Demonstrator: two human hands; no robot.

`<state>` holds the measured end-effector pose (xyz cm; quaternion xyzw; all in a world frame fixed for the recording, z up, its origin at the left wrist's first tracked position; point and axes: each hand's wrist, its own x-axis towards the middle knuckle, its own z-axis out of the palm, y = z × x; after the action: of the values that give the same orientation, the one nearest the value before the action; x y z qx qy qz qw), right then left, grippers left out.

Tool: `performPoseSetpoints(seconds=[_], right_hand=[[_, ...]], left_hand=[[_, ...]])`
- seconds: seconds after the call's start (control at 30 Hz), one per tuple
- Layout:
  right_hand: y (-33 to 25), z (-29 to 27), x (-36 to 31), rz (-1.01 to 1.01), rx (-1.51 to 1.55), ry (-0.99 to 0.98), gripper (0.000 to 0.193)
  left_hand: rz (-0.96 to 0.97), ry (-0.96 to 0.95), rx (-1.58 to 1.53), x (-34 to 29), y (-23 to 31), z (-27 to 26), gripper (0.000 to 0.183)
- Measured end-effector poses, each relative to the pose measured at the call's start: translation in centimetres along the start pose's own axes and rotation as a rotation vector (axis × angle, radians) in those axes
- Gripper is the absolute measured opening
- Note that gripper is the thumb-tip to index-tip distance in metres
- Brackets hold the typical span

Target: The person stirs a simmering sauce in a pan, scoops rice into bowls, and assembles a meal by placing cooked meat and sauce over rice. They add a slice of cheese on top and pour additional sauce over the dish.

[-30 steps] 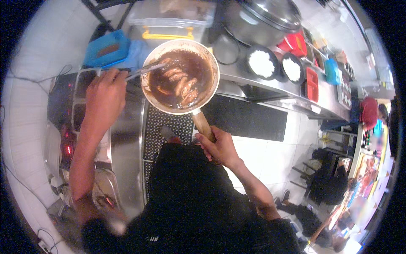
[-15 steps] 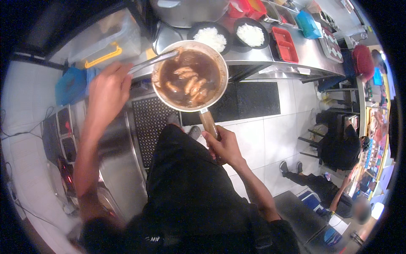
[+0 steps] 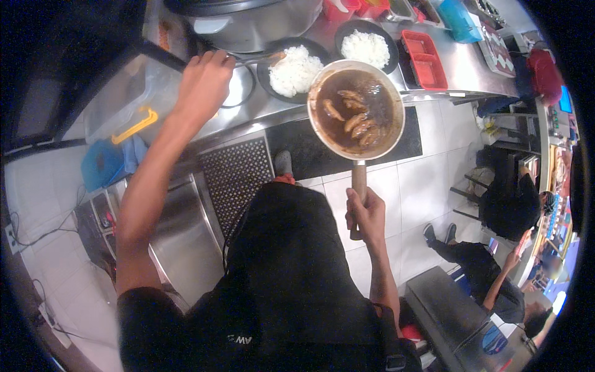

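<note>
The left hand [image 3: 207, 80] grips tongs [image 3: 251, 61], whose tips reach over the rice [image 3: 294, 73] in a black dish [image 3: 264, 79], to the left of the pan and slightly beyond it; a small brown piece [image 3: 276, 57] shows at the tips. The right hand [image 3: 370, 217] is wrapped around the handle [image 3: 359, 178] of the pan [image 3: 314, 118], where meat strips [image 3: 356, 118] lie in dark sauce [image 3: 379, 93]. A level pan, close beside the dish, should limit drips; lowering the tips near the rice before easing the squeeze should place the piece neatly.
</note>
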<state>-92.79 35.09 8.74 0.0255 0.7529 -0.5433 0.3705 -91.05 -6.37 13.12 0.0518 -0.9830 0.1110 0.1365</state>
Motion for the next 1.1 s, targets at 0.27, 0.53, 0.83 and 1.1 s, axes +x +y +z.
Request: performPoseSetpoints(seconds=[0.27, 0.53, 0.83, 1.1], right_hand=[[-0.4, -3.0, 2.7, 0.071, 0.029, 0.085, 0.029], [-0.4, -5.5, 5.2, 0.017, -0.026, 0.064, 0.028], [-1.0, -7.0, 6.5, 0.009, -0.132, 0.025, 0.029], [-1.6, -7.4, 6.4, 0.018, -0.197, -0.027, 0.036]], left_hand=[[0.068, -0.095, 0.150, 2.5, 0.2, 3.9, 0.022], [-0.007, -0.147, 0.239, 3.8, 2.3, 2.7, 0.028], [0.029, -0.027, -0.081, 7.0, 9.3, -5.8, 0.042], [0.137, -0.199, -0.163, 10.2, 12.9, -3.3, 0.037]])
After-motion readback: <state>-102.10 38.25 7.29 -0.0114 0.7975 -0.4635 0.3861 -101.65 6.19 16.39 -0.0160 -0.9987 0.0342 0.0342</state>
